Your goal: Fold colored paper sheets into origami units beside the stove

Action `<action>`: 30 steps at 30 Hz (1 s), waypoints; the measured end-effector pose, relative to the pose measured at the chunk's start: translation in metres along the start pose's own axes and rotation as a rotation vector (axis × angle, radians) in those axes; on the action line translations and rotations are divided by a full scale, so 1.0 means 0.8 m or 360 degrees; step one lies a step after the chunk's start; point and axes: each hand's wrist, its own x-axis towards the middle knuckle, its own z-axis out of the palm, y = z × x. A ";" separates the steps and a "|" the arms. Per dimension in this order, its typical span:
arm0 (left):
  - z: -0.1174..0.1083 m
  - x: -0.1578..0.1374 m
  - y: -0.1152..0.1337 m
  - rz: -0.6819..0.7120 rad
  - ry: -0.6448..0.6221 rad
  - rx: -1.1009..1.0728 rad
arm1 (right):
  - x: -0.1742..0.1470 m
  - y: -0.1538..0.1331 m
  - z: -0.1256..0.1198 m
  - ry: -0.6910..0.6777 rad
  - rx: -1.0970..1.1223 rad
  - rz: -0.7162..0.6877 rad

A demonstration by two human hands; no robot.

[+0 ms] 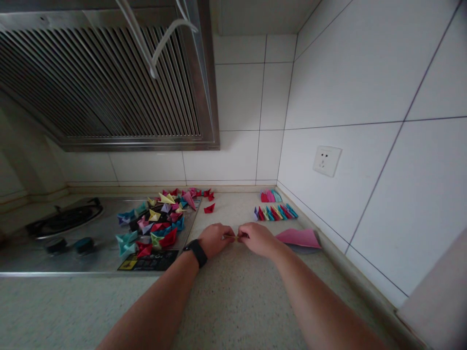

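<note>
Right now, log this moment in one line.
left hand: pinching yellowish piece | right hand: pinching same piece | paper boats: mostly on stove | pink paper: on counter

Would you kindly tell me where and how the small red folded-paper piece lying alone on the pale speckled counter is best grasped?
I'd probably pinch the small red folded-paper piece across its broad middle, not its pointed tip, coming from its right: the multicoloured folded-paper heap sits left, the left hand on the near side.
</note>
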 end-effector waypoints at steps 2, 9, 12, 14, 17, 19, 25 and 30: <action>0.000 0.000 -0.001 0.0018 -0.0006 0.0013 | 0.000 0.001 0.000 -0.0027 0.0002 0.0005; 0.002 -0.001 -0.003 0.0024 0.0048 -0.0046 | 0.001 0.004 -0.003 -0.0008 0.0122 0.0046; 0.004 0.000 -0.010 -0.0042 0.0114 -0.0101 | 0.000 0.006 -0.006 0.0051 0.0160 0.0064; 0.005 0.003 -0.015 -0.0084 0.0170 -0.0145 | 0.000 0.007 -0.006 0.0077 0.0155 0.0059; 0.010 0.007 -0.025 -0.0132 0.0233 -0.0268 | -0.001 0.008 -0.005 0.0083 0.0139 0.0054; 0.014 0.010 -0.032 -0.0167 0.0292 -0.0370 | -0.002 0.009 -0.003 0.0096 0.0115 0.0006; 0.029 0.019 -0.053 -0.0228 0.0453 -0.0652 | -0.005 0.005 -0.002 0.0064 0.0070 -0.0128; 0.037 0.022 -0.058 -0.0252 0.0594 -0.0870 | -0.009 -0.005 -0.002 0.0049 0.0026 -0.0176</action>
